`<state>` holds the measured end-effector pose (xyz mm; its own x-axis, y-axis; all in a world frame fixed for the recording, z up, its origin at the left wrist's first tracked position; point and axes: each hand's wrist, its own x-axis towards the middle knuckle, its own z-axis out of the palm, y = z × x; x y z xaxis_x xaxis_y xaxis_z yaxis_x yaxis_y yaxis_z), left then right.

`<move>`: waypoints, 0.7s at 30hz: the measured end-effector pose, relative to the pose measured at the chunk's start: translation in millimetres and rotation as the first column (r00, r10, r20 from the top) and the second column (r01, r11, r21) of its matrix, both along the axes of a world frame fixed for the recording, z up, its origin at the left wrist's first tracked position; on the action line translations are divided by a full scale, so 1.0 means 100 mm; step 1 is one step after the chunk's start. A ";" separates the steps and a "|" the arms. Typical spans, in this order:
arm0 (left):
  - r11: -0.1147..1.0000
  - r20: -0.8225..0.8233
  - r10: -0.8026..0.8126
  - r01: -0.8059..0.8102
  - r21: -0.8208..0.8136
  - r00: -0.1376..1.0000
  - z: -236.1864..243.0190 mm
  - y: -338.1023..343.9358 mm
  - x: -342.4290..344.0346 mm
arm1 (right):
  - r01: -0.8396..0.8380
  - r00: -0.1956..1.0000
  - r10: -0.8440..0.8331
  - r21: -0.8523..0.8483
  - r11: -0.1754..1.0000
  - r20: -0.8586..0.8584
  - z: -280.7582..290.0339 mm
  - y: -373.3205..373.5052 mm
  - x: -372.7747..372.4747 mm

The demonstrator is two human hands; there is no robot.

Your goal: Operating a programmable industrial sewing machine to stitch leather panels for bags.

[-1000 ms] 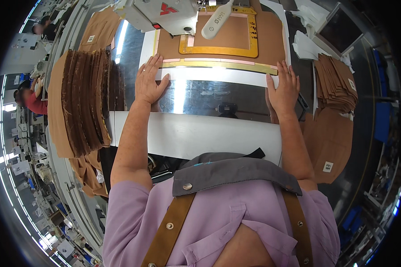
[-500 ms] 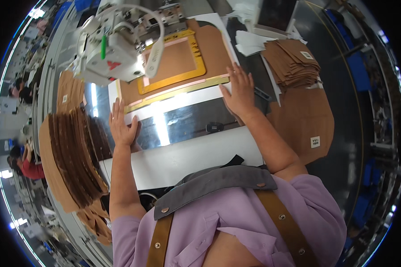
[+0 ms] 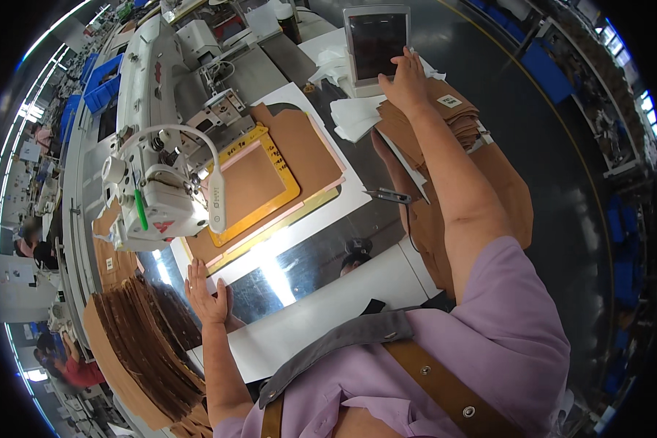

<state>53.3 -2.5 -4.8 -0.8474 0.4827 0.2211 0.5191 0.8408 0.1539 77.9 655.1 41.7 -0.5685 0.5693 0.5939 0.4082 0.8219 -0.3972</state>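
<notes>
My left hand (image 3: pixel 206 290) rests flat, fingers apart, at the front left edge of a white sheet (image 3: pixel 175 257) on the shiny plate. On it lie a brown panel (image 3: pixel 306 148), a yellow frame (image 3: pixel 283 171) and a pink-and-yellow strip (image 3: pixel 303 208). My right hand (image 3: pixel 405 84) reaches up to the grey-cased screen (image 3: pixel 376 44), fingers apart and partly bent, fingertips at its lower right, holding nothing. A white sewing machine (image 3: pixel 153 197) with a hose and a green part stands over the left of the panel.
Stacks of brown pieces lie at left (image 3: pixel 131 350) and right (image 3: pixel 503 190). A small black-and-silver tool (image 3: pixel 390 196) with a cable lies near my right forearm. White scraps (image 3: pixel 350 117) lie below the screen. Co-workers (image 3: pixel 73 361) sit at left. Blue bins (image 3: pixel 102 84) stand beyond the machine.
My right hand has left the right edge of the work and moved up and right to the screen. My left hand stays at the left edge. The view has turned rightward.
</notes>
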 end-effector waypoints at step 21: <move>0.988 -0.071 0.154 -0.153 0.020 0.986 -0.01 -0.03 0.04 | 0.127 0.979 -0.129 0.025 0.992 0.157 0.17 0.14 -0.13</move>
<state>56.9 -5.2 -5.6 -0.8927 0.3449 0.2901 0.3946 0.9091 0.1333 64.5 668.7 59.2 -0.5787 0.6351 0.5116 0.5670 0.7643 -0.3073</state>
